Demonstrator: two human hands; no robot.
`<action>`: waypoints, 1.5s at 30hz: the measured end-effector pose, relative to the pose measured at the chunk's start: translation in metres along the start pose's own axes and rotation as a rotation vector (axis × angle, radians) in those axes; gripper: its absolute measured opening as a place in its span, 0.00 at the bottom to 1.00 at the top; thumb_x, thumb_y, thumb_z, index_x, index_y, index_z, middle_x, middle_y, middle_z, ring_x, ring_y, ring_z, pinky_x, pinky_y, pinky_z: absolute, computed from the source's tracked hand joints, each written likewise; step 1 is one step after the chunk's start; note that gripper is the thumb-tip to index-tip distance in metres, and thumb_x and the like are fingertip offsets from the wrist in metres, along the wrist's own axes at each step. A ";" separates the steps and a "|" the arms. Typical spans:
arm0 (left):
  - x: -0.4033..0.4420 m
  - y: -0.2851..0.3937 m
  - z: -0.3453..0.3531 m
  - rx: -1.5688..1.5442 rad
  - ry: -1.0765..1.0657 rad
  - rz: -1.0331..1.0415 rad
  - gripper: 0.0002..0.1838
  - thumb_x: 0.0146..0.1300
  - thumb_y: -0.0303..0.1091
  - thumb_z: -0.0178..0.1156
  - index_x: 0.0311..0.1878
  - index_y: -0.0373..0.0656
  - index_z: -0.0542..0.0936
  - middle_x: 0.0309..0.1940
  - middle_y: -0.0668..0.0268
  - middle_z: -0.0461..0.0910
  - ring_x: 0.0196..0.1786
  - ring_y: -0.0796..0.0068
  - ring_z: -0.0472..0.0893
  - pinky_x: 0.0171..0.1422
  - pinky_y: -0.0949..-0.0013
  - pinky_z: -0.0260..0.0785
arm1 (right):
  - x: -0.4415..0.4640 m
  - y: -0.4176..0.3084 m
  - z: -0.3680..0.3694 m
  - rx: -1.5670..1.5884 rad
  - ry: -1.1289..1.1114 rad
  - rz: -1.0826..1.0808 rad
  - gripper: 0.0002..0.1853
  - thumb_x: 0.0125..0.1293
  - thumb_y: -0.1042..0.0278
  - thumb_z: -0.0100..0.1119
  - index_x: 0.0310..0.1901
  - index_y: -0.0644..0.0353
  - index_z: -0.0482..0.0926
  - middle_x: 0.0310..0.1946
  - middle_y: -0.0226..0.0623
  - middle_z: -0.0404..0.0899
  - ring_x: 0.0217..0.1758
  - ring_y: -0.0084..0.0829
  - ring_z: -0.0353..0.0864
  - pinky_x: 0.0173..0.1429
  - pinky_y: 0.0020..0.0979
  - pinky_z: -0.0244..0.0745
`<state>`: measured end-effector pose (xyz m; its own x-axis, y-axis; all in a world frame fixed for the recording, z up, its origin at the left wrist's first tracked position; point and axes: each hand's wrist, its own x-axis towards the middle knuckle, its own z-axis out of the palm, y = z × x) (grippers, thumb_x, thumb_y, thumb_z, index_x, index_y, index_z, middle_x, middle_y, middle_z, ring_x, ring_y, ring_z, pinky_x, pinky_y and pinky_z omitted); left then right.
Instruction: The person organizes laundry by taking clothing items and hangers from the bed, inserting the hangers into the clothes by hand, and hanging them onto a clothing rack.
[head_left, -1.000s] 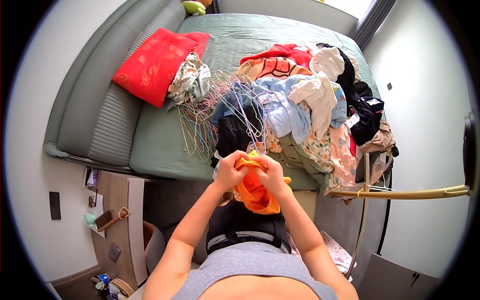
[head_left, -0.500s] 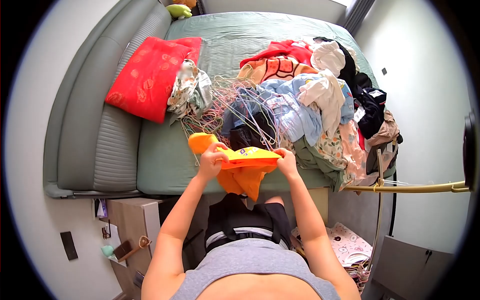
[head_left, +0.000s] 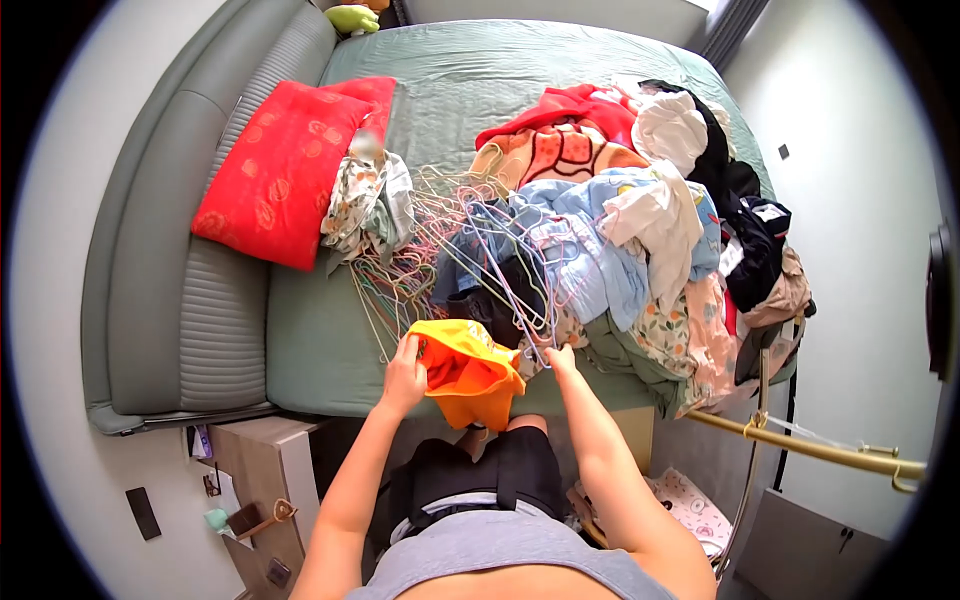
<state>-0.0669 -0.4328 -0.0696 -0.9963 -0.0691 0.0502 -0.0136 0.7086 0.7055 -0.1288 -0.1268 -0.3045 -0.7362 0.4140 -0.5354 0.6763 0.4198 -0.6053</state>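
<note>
An orange garment (head_left: 475,385) hangs open at the near edge of the bed, its opening toward the left. My left hand (head_left: 405,377) grips that garment by its left rim. Just right of the garment, my right hand (head_left: 560,358) is at the lower end of the loose hangers (head_left: 515,285), its fingers small and partly hidden, closed on a hanger's hook end. Beneath the hangers lies dark and blue clothing (head_left: 480,250). More thin coloured hangers (head_left: 400,285) lie tangled to the left.
Red pillows (head_left: 285,175) and a patterned cloth bundle (head_left: 365,205) lie at the bed's left. A large clothes pile (head_left: 650,220) covers the right side. A gold rail (head_left: 820,452) stands at the right, a wooden cabinet (head_left: 255,450) at the lower left.
The orange garment, earlier bunched and then stretched between both hands, now hangs from my left hand alone. My right hand has let it go and reached the hangers.
</note>
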 end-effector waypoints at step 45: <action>0.062 0.013 -0.023 0.121 -0.062 0.259 0.35 0.45 0.24 0.53 0.63 0.42 0.63 0.61 0.53 0.65 0.53 0.50 0.73 0.53 0.60 0.68 | -0.268 -0.130 -0.183 0.016 -0.197 -1.124 0.19 0.59 0.72 0.58 0.54 0.57 0.75 0.12 0.41 0.61 0.12 0.33 0.63 0.21 0.27 0.62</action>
<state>-0.1271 -0.4436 -0.0408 -0.9711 0.1654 0.1723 0.2359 0.7761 0.5848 -0.0145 -0.1443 0.0259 -0.9171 -0.3244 0.2318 -0.3674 0.4620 -0.8072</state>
